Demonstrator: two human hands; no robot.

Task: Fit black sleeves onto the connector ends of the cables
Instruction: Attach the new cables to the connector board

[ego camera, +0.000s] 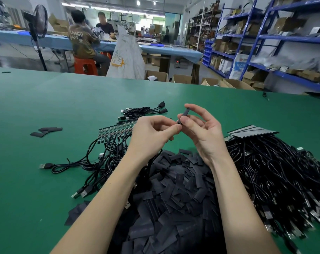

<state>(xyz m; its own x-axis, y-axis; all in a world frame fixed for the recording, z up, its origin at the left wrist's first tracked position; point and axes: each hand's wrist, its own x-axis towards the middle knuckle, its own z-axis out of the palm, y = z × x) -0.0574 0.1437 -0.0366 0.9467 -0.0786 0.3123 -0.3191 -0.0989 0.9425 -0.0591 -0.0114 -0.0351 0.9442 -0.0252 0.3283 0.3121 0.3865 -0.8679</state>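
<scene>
Right hand (201,132) pinches black sleeve (183,115); left hand (152,132) pinches its lower end. Connector inside hidden, cable (152,160) mostly behind left wrist.

At the centre of the frame, the right hand (201,131) pinched a black sleeve (183,115) upright while the left hand (152,132) met its lower end. A sleeve pile (174,189) filled the lower centre, with cables (276,173) at right, on the green table (45,99).

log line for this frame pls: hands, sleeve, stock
right hand: pinches black sleeve | left hand: fingertips at sleeve's lower end | sleeve pile: near, centre | cable heap: right | table: green
</scene>
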